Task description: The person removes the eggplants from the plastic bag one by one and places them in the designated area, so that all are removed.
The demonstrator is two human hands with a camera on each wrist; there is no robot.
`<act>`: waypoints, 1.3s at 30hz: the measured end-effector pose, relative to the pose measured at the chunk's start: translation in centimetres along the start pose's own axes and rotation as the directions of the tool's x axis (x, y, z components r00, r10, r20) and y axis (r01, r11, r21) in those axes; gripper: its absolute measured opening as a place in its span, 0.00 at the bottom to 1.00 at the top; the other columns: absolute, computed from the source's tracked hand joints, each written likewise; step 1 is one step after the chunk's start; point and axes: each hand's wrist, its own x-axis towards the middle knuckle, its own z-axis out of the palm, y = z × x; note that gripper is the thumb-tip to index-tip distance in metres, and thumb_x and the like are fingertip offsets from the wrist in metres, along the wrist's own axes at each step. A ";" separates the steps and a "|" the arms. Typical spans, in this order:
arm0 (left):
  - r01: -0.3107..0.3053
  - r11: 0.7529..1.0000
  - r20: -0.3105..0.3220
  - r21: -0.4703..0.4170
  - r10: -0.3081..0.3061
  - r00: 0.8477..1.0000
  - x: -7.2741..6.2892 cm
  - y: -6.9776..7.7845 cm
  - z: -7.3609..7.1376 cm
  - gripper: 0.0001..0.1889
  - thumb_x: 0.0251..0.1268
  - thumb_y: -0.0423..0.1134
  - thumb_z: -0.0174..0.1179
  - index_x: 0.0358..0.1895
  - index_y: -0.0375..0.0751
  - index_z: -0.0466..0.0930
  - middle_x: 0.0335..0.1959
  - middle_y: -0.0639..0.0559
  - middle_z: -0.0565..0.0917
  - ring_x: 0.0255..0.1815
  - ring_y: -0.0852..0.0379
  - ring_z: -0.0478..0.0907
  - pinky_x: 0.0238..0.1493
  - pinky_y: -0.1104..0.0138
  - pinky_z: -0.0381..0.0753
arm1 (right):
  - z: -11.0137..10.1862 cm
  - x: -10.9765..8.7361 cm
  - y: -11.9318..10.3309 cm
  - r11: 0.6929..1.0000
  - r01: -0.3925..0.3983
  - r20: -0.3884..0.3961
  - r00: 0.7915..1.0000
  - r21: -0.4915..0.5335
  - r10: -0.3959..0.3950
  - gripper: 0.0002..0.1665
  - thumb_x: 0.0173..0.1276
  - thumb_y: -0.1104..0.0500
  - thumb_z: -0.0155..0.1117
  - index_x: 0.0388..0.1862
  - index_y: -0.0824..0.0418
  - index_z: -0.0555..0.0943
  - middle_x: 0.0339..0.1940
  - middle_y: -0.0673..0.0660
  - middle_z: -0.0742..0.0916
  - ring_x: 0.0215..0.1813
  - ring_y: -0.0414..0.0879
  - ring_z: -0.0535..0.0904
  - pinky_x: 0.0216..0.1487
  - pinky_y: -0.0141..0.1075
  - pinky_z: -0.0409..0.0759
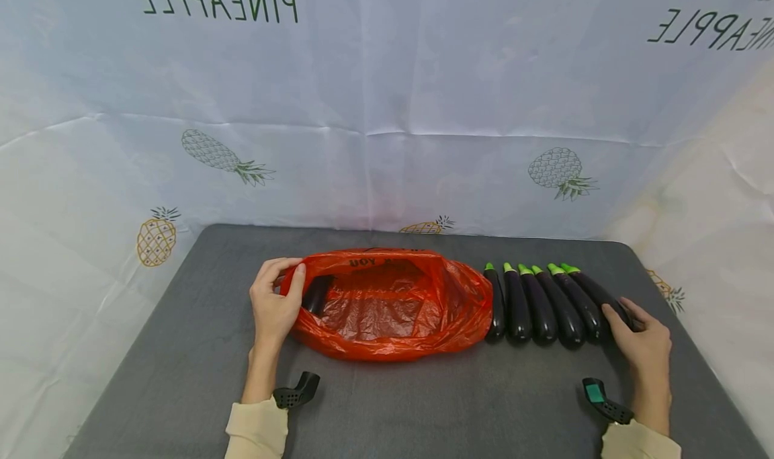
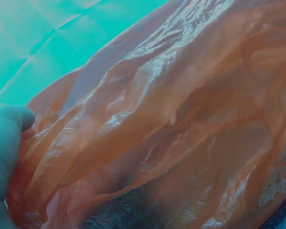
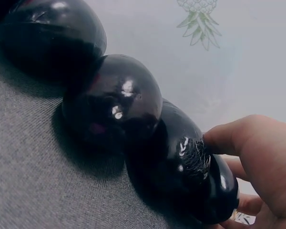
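Note:
A red plastic bag (image 1: 387, 345) lies with its mouth spread wide. My left hand (image 1: 275, 304) pinches its left rim between thumb and fingers; the left wrist view shows the thin, crinkled film beside that hand (image 2: 5, 152). Inside the bag, at the left end, a dark eggplant (image 1: 317, 294) shows in part. To the right of the bag, several glossy eggplants (image 1: 544, 311) lie side by side with green stem ends pointing away. My right hand (image 1: 643, 338) grips the rightmost eggplant (image 1: 595, 287) near its rounded end, thumb on the near side, fingers (image 3: 250, 202) partly hidden behind it.
A grey table (image 1: 459, 412) bears everything. A white cloth (image 1: 393, 177) printed with pineapples hangs right behind its far edge and along both sides. The leftmost eggplant in the row (image 1: 496, 311) lies against the bag's right end. Each wrist wears a black camera mount (image 1: 296, 392).

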 end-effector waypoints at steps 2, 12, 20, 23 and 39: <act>-0.003 1.000 -0.003 0.005 0.003 1.000 0.0 -0.1 0.1 0.07 0.65 0.26 0.65 0.44 0.34 0.89 0.42 0.39 0.84 0.43 0.72 0.76 0.46 0.80 0.72 | 0.0 0.0 0.1 1.000 0.007 -0.016 1.000 -0.021 -0.007 0.39 0.73 0.40 0.58 0.77 0.56 0.70 0.75 0.69 0.74 0.62 0.56 0.75 0.52 0.38 0.73; -0.011 1.000 -0.017 0.013 0.011 1.000 0.1 2.7 0.3 0.07 0.64 0.21 0.62 0.43 0.23 0.86 0.41 0.31 0.82 0.42 0.73 0.74 0.46 0.79 0.72 | -0.4 0.1 0.0 0.999 0.041 -0.073 0.996 -0.030 -0.044 0.37 0.70 0.39 0.63 0.72 0.55 0.76 0.66 0.61 0.81 0.35 0.18 0.62 0.36 0.23 0.65; 0.000 1.000 -0.013 0.013 0.000 1.000 0.1 3.3 0.3 0.07 0.65 0.22 0.62 0.43 0.25 0.86 0.41 0.32 0.82 0.42 0.73 0.74 0.45 0.79 0.72 | -0.8 -0.5 -1.2 0.996 0.088 -0.118 0.989 0.005 -0.087 0.35 0.70 0.40 0.64 0.72 0.52 0.77 0.71 0.65 0.80 0.42 0.18 0.68 0.62 0.34 0.76; 0.013 1.000 -0.009 0.012 -0.013 1.000 0.1 3.1 0.4 0.06 0.65 0.23 0.63 0.43 0.25 0.86 0.41 0.33 0.82 0.42 0.72 0.74 0.45 0.79 0.72 | -0.9 -1.1 -2.0 0.990 0.131 -0.154 0.980 0.048 -0.123 0.32 0.70 0.42 0.65 0.71 0.51 0.78 0.74 0.60 0.79 0.58 0.30 0.78 0.74 0.40 0.73; -0.001 1.000 -0.009 0.031 0.001 1.000 -0.1 -0.1 0.4 0.07 0.64 0.24 0.65 0.43 0.29 0.88 0.42 0.36 0.83 0.43 0.73 0.74 0.45 0.79 0.72 | 0.9 -7.3 -10.2 0.723 0.613 -0.328 0.787 0.317 -0.523 0.22 0.64 0.67 0.72 0.58 0.62 0.86 0.41 0.32 0.83 0.42 0.29 0.80 0.49 0.17 0.75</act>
